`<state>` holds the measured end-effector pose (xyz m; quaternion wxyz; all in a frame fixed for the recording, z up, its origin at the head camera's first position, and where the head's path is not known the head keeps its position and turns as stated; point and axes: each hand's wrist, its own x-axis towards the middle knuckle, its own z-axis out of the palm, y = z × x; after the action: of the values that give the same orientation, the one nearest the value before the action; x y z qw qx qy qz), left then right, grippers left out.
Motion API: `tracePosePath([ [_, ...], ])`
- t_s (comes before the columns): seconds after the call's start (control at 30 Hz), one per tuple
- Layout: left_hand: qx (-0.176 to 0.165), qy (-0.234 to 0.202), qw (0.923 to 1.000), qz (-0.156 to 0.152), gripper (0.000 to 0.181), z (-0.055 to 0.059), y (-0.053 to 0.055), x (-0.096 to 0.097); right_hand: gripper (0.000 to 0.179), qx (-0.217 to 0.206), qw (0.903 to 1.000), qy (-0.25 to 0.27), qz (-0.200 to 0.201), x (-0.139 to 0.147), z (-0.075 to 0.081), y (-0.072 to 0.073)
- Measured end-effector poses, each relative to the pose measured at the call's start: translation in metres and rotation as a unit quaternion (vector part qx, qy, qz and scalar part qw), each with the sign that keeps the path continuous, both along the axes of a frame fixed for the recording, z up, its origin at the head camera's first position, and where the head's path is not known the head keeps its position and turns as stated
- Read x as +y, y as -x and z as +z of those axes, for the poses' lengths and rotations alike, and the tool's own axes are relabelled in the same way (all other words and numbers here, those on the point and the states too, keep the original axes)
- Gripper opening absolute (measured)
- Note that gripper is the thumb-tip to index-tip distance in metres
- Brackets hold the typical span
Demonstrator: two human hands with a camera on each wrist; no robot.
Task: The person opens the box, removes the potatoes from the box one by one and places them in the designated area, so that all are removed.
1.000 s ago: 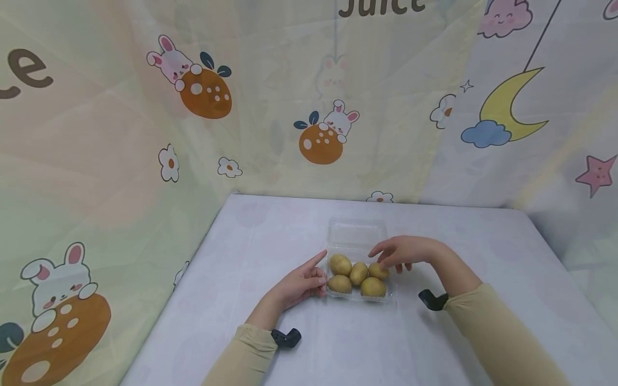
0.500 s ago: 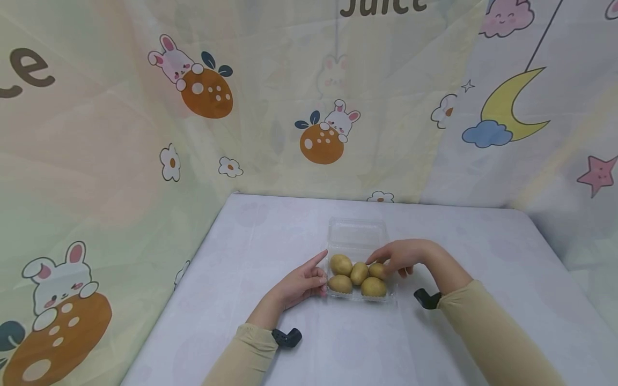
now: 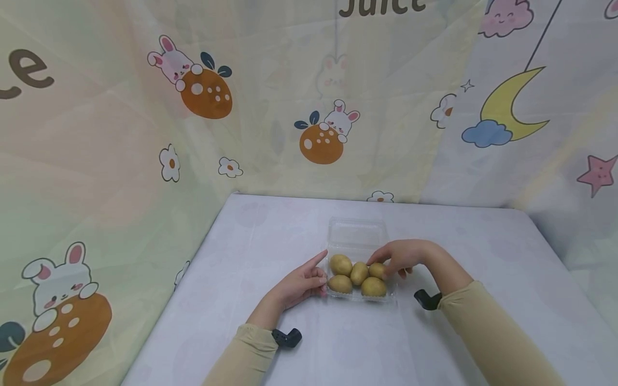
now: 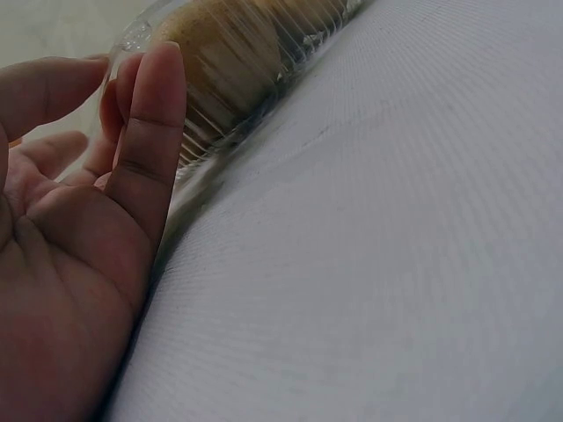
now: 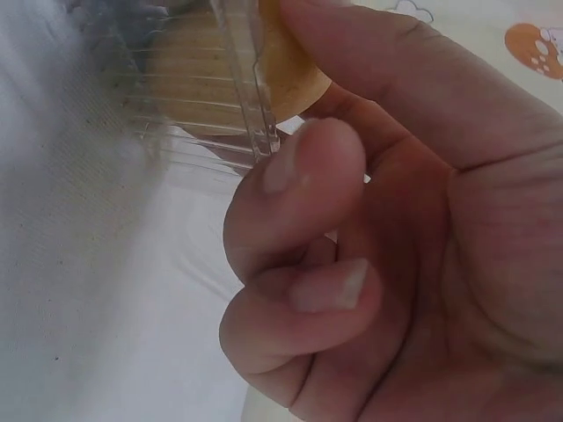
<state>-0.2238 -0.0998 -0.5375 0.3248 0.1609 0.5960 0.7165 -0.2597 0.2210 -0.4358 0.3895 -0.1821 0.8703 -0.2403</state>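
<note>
Several yellow potatoes sit in the base of a clear plastic clamshell box (image 3: 357,233), its lid laid open toward the back. My right hand (image 3: 407,256) reaches in from the right and pinches the back right potato (image 3: 377,271) between thumb and index finger. In the right wrist view, the thumb lies on that potato (image 5: 295,79) above the box rim, and two other fingers curl outside the wall. At the box's left side, my left hand (image 3: 299,284) rests its fingers against the wall, index finger extended. The left wrist view shows fingertips (image 4: 158,79) right at the ribbed plastic.
A white cloth covers the table (image 3: 347,343) beneath the box. Patterned curtains (image 3: 270,96) with rabbits and oranges hang behind and on both sides. Each wrist carries a black camera, such as the left one (image 3: 287,338).
The right hand has moved slightly left and down, and its thumb and index finger have closed on the back right potato. The left hand and the box stay in place.
</note>
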Motion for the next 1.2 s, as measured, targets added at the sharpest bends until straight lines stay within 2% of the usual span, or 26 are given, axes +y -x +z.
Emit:
tracePosePath([
  [0.53, -0.001, -0.011, 0.9999, -0.006, 0.080, -0.003, 0.001, 0.001, 0.043, 0.026, 0.9996, 0.011, 0.004, 0.004, -0.003, -0.002],
  [0.93, 0.004, -0.002, 1.0000, 0.003, 0.077, -0.002, 0.000, 0.000, 0.044, 0.066, 0.9963, 0.054, 0.008, 0.013, 0.004, -0.003],
  [1.2, 0.004, -0.003, 1.0000, 0.003, 0.076, -0.001, 0.000, 0.000, 0.045, 0.077, 0.9944, 0.073, -0.004, 0.019, 0.004, -0.003],
])
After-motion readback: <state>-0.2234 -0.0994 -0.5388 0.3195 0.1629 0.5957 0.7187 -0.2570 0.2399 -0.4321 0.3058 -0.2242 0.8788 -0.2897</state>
